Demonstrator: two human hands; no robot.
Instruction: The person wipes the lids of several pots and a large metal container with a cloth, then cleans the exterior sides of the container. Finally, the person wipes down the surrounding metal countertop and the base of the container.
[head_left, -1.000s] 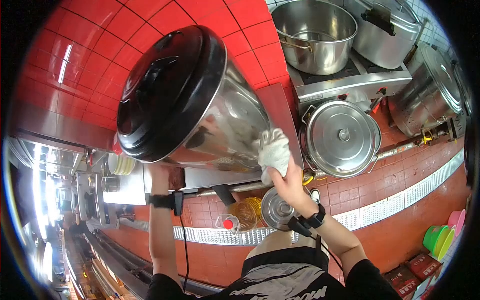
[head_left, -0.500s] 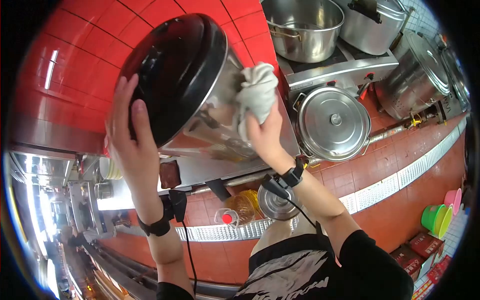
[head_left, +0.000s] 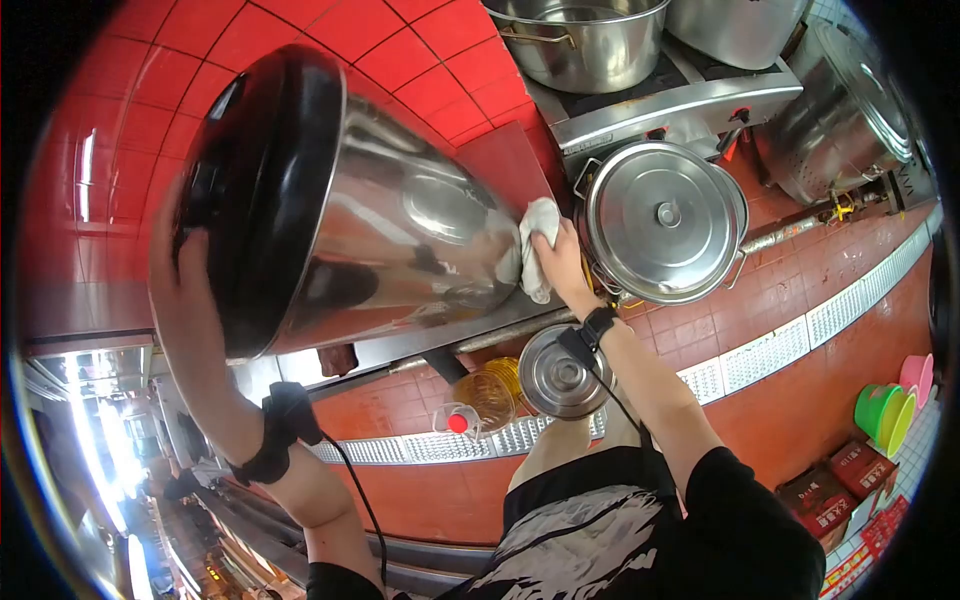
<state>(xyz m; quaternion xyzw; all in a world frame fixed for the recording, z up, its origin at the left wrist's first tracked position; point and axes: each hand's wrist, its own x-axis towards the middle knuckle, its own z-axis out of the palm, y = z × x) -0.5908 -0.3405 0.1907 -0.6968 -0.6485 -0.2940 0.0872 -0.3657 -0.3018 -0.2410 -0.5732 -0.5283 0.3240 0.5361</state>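
Observation:
A large shiny steel barrel (head_left: pixel 400 225) with a black lid (head_left: pixel 285 190) lies tilted over the counter, its lid end toward the upper left. My left hand (head_left: pixel 188 290) grips the lid by its outer face; the fingertips are partly lost against the black. At the barrel's far end, my right hand (head_left: pixel 567 265) is closed on a whitish cloth (head_left: pixel 540 245), which touches the rim of the bottom. Both my wrists wear black straps with a small device and cable.
A lidded steel pot (head_left: pixel 655 225) stands just right of my right hand. Beyond it is a stove (head_left: pixel 680 110) with a big open pot (head_left: pixel 590 50). An oil jug (head_left: pixel 485 400) and another round steel lid (head_left: pixel 563 375) are on the floor below, near a drain grate (head_left: pixel 760 350).
The barrel has tipped further onto its side, showing more of its body. My left hand moved left and down with the lid; my right hand slid the cloth down to the bottom end.

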